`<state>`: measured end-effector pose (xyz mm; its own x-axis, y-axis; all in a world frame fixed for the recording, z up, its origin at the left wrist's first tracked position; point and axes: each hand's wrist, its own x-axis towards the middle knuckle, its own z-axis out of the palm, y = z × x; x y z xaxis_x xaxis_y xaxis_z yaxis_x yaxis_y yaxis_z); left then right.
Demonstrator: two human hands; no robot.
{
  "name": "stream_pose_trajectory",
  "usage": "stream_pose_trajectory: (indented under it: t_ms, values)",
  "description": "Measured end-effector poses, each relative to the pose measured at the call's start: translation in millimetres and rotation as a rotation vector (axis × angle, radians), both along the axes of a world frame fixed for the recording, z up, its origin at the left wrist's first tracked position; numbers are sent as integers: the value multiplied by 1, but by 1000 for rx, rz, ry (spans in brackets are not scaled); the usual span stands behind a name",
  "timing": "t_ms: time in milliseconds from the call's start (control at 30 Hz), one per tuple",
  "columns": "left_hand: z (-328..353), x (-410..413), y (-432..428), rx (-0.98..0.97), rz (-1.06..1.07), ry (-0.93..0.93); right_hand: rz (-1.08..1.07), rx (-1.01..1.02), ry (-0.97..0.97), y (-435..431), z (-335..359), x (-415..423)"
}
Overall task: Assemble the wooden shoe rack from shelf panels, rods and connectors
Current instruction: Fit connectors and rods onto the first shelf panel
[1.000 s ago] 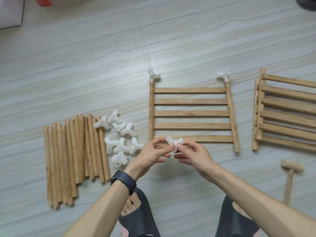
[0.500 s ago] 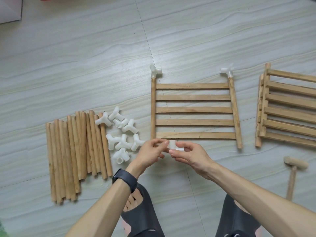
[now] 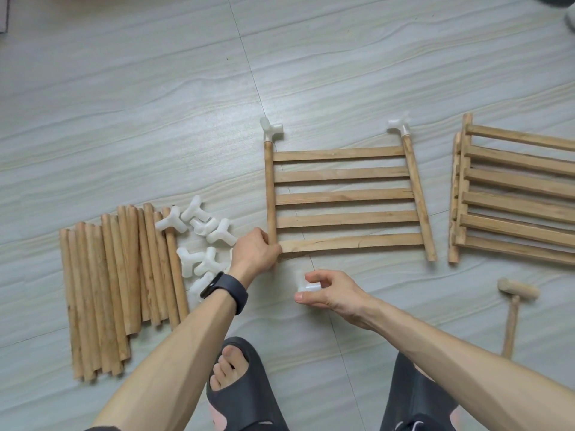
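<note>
Pale grey floor tiles (image 3: pixel 124 88) with a wavy grain and thin grout lines fill the view. One shelf panel (image 3: pixel 345 197) is laid flat at the centre, and two fitted connectors (image 3: pixel 271 130) are seen on its far rod ends. Its near left corner is gripped by the left hand (image 3: pixel 256 251), on whose wrist a dark wristband (image 3: pixel 225 290) is worn. A loose connector (image 3: pixel 308 286) is pinched by the right hand (image 3: pixel 333 290), close to that corner but apart from it. Rods (image 3: pixel 118 281) are laid side by side at the left, with spare connectors (image 3: pixel 202 237) heaped beside them. Stacked panels (image 3: pixel 513 194) and a wooden mallet (image 3: pixel 515 303) are placed at the right. Dark slippers (image 3: pixel 245 396) are seen at the bottom edge.
</note>
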<state>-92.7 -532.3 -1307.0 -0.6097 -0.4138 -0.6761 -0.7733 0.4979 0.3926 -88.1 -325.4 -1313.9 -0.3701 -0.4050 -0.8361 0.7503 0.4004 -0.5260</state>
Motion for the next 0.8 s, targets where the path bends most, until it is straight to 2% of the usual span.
stream_pose_trajectory:
  t_ms: [133, 200, 433, 667, 800]
  values:
    - [2, 5, 8, 431, 287, 45, -3, 2, -8, -3, -2, 5]
    - [3, 9, 9, 545, 332, 64, -22, -5, -24, -5, -1, 6]
    - [2, 14, 0, 656, 402, 103, 20, -69, -53, -8, 5, 6]
    - [1, 18, 2, 720, 381, 94, -146, -106, -35, -24, 7, 18]
    - [-4, 23, 3, 725, 395, 110, -146, -120, -2, -26, 9, 19]
